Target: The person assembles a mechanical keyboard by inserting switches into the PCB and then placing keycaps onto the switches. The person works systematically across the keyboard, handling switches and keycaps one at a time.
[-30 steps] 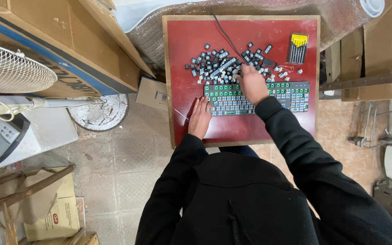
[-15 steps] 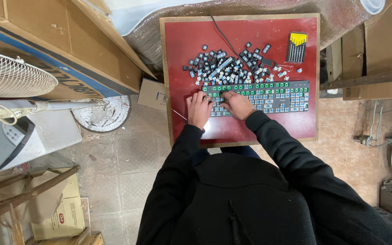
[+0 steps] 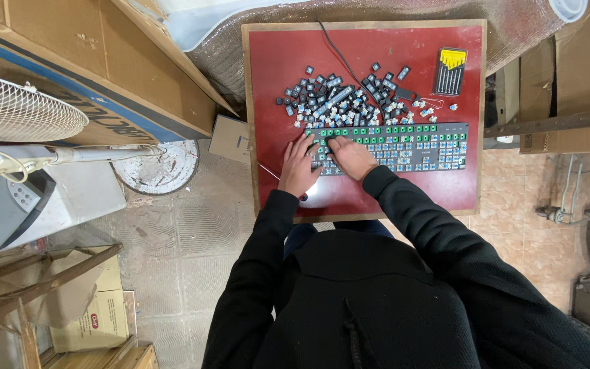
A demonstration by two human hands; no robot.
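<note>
I see the keyboard (image 3: 404,145) lying across the red surface (image 3: 278,82). Left hand (image 3: 299,167) rests at its left end, fingers spread. Right hand (image 3: 351,156) presses on the key field, fingers together. Loose keycaps (image 3: 339,102) lie just beyond.

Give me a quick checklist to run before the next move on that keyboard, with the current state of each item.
1. Keyboard lies flat on red table: ok.
2. Left hand steadies keyboard's left end: ok.
3. Right hand on the left key rows: ok.
4. Loose keycaps piled behind keyboard, clear of table edge: ok.
5. Yellow-topped tool set within reach: ok.
6. Whether right hand holds a keycap: cannot tell.
</note>
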